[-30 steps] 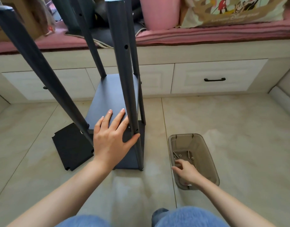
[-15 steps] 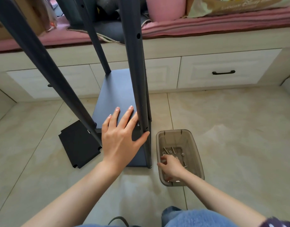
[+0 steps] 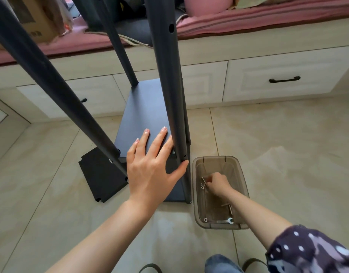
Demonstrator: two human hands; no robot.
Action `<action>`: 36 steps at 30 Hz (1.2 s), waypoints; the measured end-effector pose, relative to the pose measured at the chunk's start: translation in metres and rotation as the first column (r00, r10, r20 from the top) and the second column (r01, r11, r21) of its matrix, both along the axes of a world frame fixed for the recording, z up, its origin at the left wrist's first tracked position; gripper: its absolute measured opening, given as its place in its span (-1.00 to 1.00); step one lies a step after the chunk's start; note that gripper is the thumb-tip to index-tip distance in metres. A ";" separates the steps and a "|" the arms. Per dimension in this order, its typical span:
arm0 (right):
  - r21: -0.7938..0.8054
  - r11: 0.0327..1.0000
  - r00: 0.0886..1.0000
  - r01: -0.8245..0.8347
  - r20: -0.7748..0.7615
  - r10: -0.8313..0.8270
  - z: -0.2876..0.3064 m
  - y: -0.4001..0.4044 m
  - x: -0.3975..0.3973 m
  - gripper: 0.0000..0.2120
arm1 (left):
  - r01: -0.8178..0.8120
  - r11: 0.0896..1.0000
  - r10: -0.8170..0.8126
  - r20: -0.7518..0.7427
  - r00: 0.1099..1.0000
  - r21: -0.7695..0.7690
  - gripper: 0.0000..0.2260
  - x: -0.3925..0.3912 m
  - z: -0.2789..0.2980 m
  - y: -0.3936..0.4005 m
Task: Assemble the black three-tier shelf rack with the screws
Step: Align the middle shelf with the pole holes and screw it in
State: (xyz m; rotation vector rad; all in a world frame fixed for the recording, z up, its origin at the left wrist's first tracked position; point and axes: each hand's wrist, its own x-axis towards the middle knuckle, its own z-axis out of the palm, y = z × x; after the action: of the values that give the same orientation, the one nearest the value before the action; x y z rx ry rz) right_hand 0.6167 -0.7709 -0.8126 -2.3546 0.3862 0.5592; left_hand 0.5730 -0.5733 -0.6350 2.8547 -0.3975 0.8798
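Observation:
The black rack (image 3: pixel 144 111) stands on the floor with its poles rising toward me. My left hand (image 3: pixel 152 164) lies flat with spread fingers on a shelf board, thumb against the near right pole (image 3: pixel 167 79). A loose black shelf panel (image 3: pixel 99 174) lies on the floor to the left of the rack. Right of the rack sits a translucent brown bin (image 3: pixel 242 186) with screws (image 3: pixel 203 181), washers and a small wrench (image 3: pixel 225 221) inside. My right hand (image 3: pixel 218 184) is down in the bin, fingers curled at the screws; whether it holds one is hidden.
White drawer cabinets (image 3: pixel 284 79) under a pink-cushioned bench (image 3: pixel 248 18) run along the back. A cardboard box (image 3: pixel 37 18) sits on the bench at left. My knees (image 3: pixel 222 263) are at the bottom edge. Tiled floor (image 3: pixel 287 154) lies right of the bin.
My view has shifted closer and downward. My right hand has moved deeper toward the far end of the bin among the screws. My left hand stays flat on the shelf.

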 end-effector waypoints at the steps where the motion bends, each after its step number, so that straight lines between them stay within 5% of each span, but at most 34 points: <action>1: -0.039 0.999 1.000 -0.021 0.005 0.021 -0.002 0.000 0.001 -0.86 | 0.002 1.000 -0.002 0.003 1.000 -0.003 -0.51 0.000 0.000 0.000; 8: -0.229 0.973 0.997 0.013 0.071 0.003 -0.025 0.010 0.004 -0.86 | 0.001 1.000 -0.001 0.020 1.000 -0.005 -0.53 0.001 -0.002 0.000; 20: -0.268 0.962 0.998 0.055 0.048 -0.044 -0.057 0.023 0.024 -0.82 | 0.007 1.000 -0.007 0.028 1.000 0.005 -0.53 0.002 -0.004 0.002; 30: 0.076 0.994 0.988 0.081 0.122 -0.090 -0.003 0.001 -0.007 -0.84 | 0.011 1.000 -0.011 -0.011 1.000 -0.005 -0.49 -0.001 0.000 0.002; 36: 0.440 0.882 0.965 0.167 0.110 -0.238 0.083 -0.010 -0.056 -0.98 | 0.000 1.000 0.000 -0.062 0.998 0.001 -0.47 -0.005 0.007 0.000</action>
State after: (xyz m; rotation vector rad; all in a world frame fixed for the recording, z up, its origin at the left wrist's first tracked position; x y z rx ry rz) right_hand 0.5609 -0.7812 -0.7300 -1.8899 0.3863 0.3108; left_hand 0.5680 -0.5737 -0.6276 2.8749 -0.3908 0.7891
